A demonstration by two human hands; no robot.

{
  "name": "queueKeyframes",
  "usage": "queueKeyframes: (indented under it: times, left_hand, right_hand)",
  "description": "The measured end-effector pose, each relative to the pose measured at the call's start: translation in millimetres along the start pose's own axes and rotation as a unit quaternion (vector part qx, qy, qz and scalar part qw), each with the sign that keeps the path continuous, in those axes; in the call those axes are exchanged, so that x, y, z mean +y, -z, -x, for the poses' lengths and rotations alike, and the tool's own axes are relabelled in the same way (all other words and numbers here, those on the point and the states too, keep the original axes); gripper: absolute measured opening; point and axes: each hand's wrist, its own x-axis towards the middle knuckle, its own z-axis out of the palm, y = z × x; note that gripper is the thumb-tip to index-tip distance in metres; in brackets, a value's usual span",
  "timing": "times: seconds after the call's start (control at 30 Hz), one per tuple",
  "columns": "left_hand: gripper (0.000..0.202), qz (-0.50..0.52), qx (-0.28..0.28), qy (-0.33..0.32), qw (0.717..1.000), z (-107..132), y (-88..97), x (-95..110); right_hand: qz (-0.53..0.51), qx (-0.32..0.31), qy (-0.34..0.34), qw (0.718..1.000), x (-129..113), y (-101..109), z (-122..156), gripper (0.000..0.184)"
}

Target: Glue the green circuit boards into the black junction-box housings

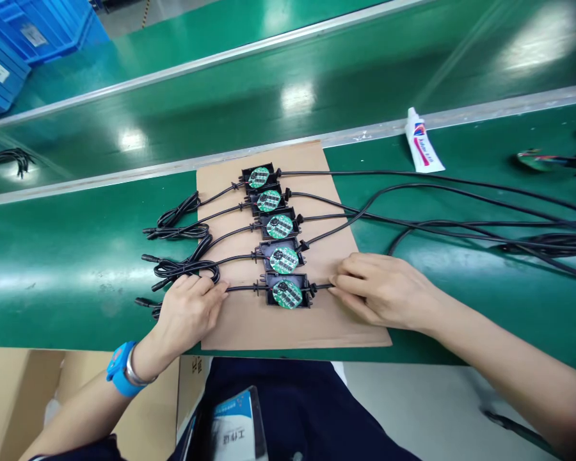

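Observation:
Several small black plastic cases, each with a green circuit board tilted in it, stand in a column on a flat cardboard sheet point(249, 330). The nearest case holds a circuit board point(288, 294) with a black cable on either side. My left hand point(189, 310) is closed on its left cable point(240, 289), fingers pinched beside the coiled ends. On the other side, my right hand point(379, 288) pinches the right cable point(322, 286) close to the case. Bundled cable ends with plugs point(180, 269) lie left of the sheet, partly behind my left hand.
A white tube point(423, 144) lies at the back right. Long black cables point(461, 224) run off to the right, near another wired board point(537, 159). Beyond a metal rail is a green belt, with blue crates point(38, 32) at the far left. Cardboard boxes point(91, 410) stand below the bench.

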Motion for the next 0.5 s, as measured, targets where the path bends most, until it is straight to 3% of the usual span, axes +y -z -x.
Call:
queueKeyframes:
  times: [0.13,0.3,0.4,0.5]
  left_hand:
    - [0.029,0.033,-0.027,0.004,0.999,5,10.5,1]
    - [0.030,0.114,0.023,0.023,0.993,1,21.1,-3]
    - [0.023,0.144,0.056,0.039,0.987,-15,24.9,-9]
    - [0.021,0.173,0.097,0.032,0.980,-37,28.2,-9]
  right_hand:
    - [-0.010,0.014,-0.008,1.000,-2,3,-1,0.012]
    - [-0.061,0.033,-0.010,0.998,8,20,-7,0.010]
    - [-0.041,0.089,-0.109,0.989,54,39,-20,0.012]
    - [0.074,0.154,-0.310,0.935,129,59,-34,0.024]
